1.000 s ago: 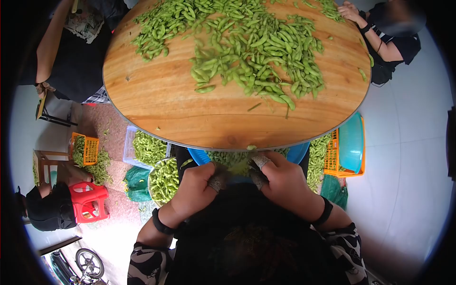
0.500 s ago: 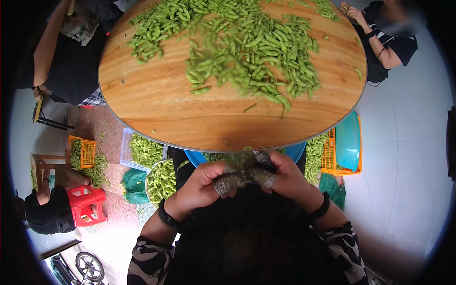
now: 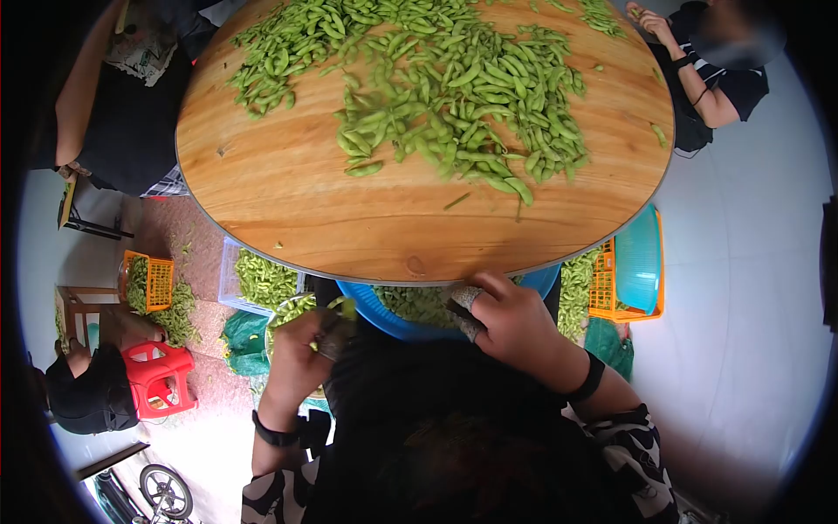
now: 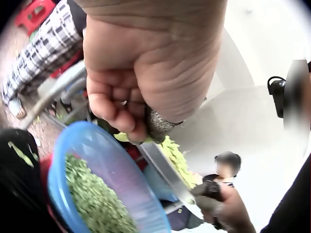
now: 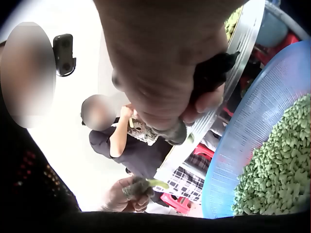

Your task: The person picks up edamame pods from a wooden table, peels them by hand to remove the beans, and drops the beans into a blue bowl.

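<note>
Spreading wide across the round wooden counter [image 3: 288, 201], a heap of smooth green pods [image 3: 454, 96]; sitting under its near edge, a blue perforated basin [image 3: 401, 325] of shelled beans; having drifted apart since earlier, left hand [image 3: 301, 362] pinching an emptied pod [image 3: 346, 306]; right hand [image 3: 515, 327] curling taped fingertips, contents indiscernible.

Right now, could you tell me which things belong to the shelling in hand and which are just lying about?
In hand:
left hand pinching an empty pod
right hand
blue basin of shelled beans
pod pile

Lying about:
orange crate
teal basin
red stool
</note>
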Demonstrator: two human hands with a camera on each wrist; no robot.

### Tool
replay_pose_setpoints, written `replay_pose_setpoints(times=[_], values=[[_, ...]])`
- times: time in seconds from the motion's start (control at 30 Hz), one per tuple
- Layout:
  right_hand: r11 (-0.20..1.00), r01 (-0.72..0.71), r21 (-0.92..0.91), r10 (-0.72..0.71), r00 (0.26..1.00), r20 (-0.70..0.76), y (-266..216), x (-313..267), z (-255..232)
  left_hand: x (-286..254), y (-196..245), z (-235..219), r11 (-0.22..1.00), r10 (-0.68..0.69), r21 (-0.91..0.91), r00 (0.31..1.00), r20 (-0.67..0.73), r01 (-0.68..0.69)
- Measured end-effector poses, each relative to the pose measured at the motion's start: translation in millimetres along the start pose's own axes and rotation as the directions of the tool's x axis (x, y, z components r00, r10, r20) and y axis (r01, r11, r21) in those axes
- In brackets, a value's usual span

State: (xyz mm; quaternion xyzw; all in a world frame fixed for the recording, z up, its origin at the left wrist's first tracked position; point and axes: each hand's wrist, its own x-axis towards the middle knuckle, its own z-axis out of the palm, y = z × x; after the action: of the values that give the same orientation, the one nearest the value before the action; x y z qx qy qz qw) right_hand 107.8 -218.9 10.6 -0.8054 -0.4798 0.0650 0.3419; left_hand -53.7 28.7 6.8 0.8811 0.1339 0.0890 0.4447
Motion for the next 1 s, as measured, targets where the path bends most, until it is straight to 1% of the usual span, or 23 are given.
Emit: replay_pose_setpoints(times=[0.03,0.07,0.1,0.17,0.2,0.23,0.3,0.33,0.37,0.4,0.43,0.5,0.57,0.67,0.7,0.73,0.77,0.8,0.83,0.87,0.9,0.97,1.0], values=[[1.0,-0.003,-0.002,0.003,1.0,0.002,2.2,0.2,-3.3,-5.9,-10.9,-5.1,0.991,-0.059,0.111,0.994,-0.093,0.07],[0.999,-0.013,0.03,0.015,0.998,-0.069,5.0,2.6,-8.1,-9.6,-17.4,-15.2,0.931,-0.128,0.332,0.987,-0.095,0.153],[0.998,-0.019,0.062,0.028,0.99,-0.139,9.0,6.0,-12.4,-15.5,-32.0,-21.0,0.818,-0.142,0.548,0.984,-0.106,0.177],[0.991,-0.104,-0.087,0.062,0.919,-0.389,29.4,16.1,-20.6,-19.3,-34.0,-26.8,0.6,-0.227,0.759,0.963,-0.143,0.254],[0.972,-0.163,-0.171,0.074,0.898,-0.435,40.4,24.0,-27.8,-18.4,-31.3,-26.2,0.6,-0.225,0.759,0.964,-0.144,0.253],[0.971,-0.164,-0.173,0.073,0.896,-0.439,52.6,30.1,-30.5,-15.8,-26.7,-23.4,0.688,-0.177,0.685,0.971,-0.161,0.239],[0.85,-0.37,-0.376,0.206,0.889,-0.41,71.8,38.1,-30.3,-8.1,-16.5,-14.2,0.847,-0.132,0.491,0.975,-0.176,0.204],[0.851,-0.364,-0.38,0.197,0.89,-0.412,70.7,40.0,-32.6,-2.2,-9.1,-10.0,0.863,-0.122,0.475,0.984,-0.127,0.168],[0.896,-0.315,-0.313,0.153,0.881,-0.448,68.5,41.7,-34.8,4.1,-0.2,-5.5,0.879,-0.112,0.457,0.991,-0.079,0.136],[0.934,-0.261,-0.246,0.116,0.869,-0.481,65.1,41.8,-36.3,10.7,10.5,1.6,0.94,-0.013,0.339,0.998,-0.053,0.031],[0.934,-0.255,-0.249,0.111,0.873,-0.476,59.5,40.3,-37.3,17.6,19.1,8.5,0.942,-0.017,0.335,0.998,-0.059,0.036],[0.988,-0.147,-0.043,0.108,0.869,-0.483,41.8,33.7,-39.4,32.0,35.5,22.7,0.981,0.178,0.082,0.984,-0.005,-0.177],[0.994,-0.033,-0.107,-0.016,0.904,-0.428,22.2,30.0,-40.3,47.6,57.2,38.5,0.956,0.281,-0.066,0.957,-0.076,-0.286],[0.986,0.081,-0.145,-0.114,0.966,-0.234,2.4,20.2,-38.5,67.1,73.2,49.1,0.932,0.359,-0.047,0.933,-0.017,-0.36],[0.986,0.085,-0.141,-0.117,0.966,-0.232,0.5,20.3,-36.4,70.5,70.6,48.2,0.934,0.355,-0.043,0.935,-0.02,-0.356],[0.987,0.124,-0.103,-0.146,0.959,-0.242,-1.5,21.3,-34.0,73.7,66.7,48.2,0.948,0.271,-0.224,0.943,0.193,-0.227],[0.985,0.162,-0.065,-0.173,0.952,-0.254,-2.7,21.6,-32.3,75.2,64.2,47.7,0.929,0.213,-0.367,0.888,0.408,-0.055],[0.985,0.162,-0.062,-0.172,0.951,-0.255,-3.3,20.3,-31.1,74.8,64.5,45.5,0.93,0.211,-0.364,0.888,0.409,-0.053],[0.993,0.075,0.09,-0.053,0.971,-0.232,-3.9,18.3,-29.6,73.4,65.7,42.6,0.844,0.115,-0.517,0.894,0.433,0.142],[0.971,-0.016,0.237,0.062,0.98,-0.19,-4.4,16.2,-27.9,71.9,66.1,40.9,0.699,0.024,-0.639,0.881,0.472,0.323],[0.921,-0.109,0.374,0.168,0.977,-0.13,-4.9,14.6,-26.2,70.2,64.0,41.7,0.699,0.02,-0.637,0.882,0.471,0.324],[0.909,-0.107,0.402,0.146,0.987,-0.067,-3.1,11.6,-21.7,66.3,58.4,45.3,0.628,0.009,-0.722,0.925,0.379,0.289],[0.858,-0.168,0.485,0.169,0.985,0.043,-6.8,11.7,-24.8,65.2,58.3,46.5,0.627,0.005,-0.723,0.926,0.377,0.291]])
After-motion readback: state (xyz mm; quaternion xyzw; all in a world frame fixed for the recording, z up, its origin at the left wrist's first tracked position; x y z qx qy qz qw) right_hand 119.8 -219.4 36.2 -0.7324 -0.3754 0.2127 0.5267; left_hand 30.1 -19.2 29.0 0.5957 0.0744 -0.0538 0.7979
